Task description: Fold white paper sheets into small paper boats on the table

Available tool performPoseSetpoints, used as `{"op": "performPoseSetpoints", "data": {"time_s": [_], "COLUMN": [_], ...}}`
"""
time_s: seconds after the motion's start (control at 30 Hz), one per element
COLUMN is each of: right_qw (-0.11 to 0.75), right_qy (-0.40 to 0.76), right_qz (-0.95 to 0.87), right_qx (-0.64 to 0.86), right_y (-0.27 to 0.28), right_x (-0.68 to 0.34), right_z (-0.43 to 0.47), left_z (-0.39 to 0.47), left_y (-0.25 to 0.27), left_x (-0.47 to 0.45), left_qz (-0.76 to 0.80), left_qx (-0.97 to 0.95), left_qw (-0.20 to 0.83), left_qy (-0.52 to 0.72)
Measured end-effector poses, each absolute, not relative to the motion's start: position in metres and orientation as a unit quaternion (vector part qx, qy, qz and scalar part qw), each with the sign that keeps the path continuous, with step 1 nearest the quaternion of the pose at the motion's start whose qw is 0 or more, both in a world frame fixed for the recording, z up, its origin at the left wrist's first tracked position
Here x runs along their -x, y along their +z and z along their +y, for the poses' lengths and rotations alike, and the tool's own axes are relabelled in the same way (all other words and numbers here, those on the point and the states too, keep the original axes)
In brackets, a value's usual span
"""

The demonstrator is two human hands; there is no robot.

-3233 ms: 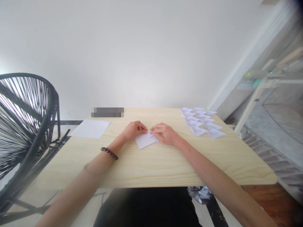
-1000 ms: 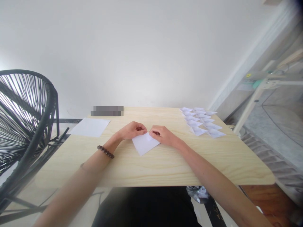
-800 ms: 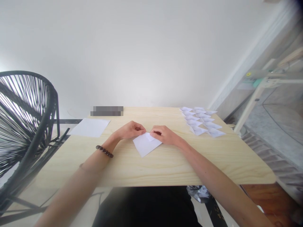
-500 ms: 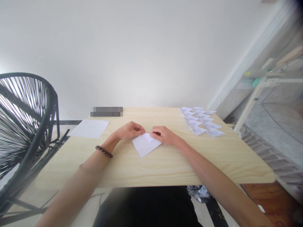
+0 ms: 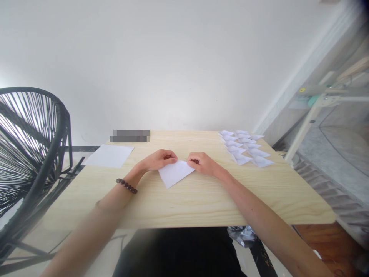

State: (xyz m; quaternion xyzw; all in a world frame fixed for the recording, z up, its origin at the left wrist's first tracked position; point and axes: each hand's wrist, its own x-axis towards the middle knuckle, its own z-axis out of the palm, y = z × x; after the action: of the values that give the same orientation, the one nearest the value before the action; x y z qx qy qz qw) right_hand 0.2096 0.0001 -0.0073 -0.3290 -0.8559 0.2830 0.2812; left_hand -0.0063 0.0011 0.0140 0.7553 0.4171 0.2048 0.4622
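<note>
Together, the left hand (image 5: 162, 159) and the right hand (image 5: 202, 164) pinch the far side of a small, pointy piece of white paper (image 5: 173, 174) mid-table on the pale wooden table (image 5: 184, 209), probably so it can't slip, while folded white paper shapes (image 5: 240, 159) sit rightward, maybe leaving room.

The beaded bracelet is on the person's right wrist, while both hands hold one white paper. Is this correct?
The side is wrong: the head view shows the beaded bracelet on the left wrist. The left hand and right hand do hold one white paper.
</note>
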Motion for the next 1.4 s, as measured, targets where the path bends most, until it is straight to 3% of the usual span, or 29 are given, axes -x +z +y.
{"op": "performPoseSetpoints", "data": {"time_s": [0.1, 0.23, 0.67, 0.87, 1.13, 1.4], "right_qw": [0.320, 0.381, 0.495, 0.491, 0.426, 0.376], "right_qy": [0.264, 0.281, 0.692, 0.725, 0.703, 0.729], "right_qz": [-0.845, -0.797, -0.379, -0.338, -0.457, -0.469], "right_qx": [0.337, 0.376, 0.364, 0.345, 0.339, 0.329], "right_y": [-0.010, -0.012, -0.008, -0.010, -0.012, -0.011], "right_x": [-0.200, -0.189, -0.167, -0.160, -0.170, -0.173], "right_z": [-0.002, -0.002, 0.005, 0.010, 0.001, 0.003], "left_z": [-0.002, -0.005, -0.010, -0.005, -0.002, -0.002], "left_y": [0.010, 0.007, 0.011, 0.010, 0.006, 0.009], "left_x": [-0.002, -0.009, -0.018, -0.014, -0.009, -0.007], "left_qz": [0.428, 0.434, 0.425, 0.441, 0.449, 0.418], "left_qx": [-0.781, -0.775, -0.692, -0.675, -0.663, -0.620], "left_qw": [0.390, 0.369, 0.450, 0.447, 0.478, 0.587], "left_qy": [0.234, 0.273, 0.372, 0.389, 0.362, 0.309]}}
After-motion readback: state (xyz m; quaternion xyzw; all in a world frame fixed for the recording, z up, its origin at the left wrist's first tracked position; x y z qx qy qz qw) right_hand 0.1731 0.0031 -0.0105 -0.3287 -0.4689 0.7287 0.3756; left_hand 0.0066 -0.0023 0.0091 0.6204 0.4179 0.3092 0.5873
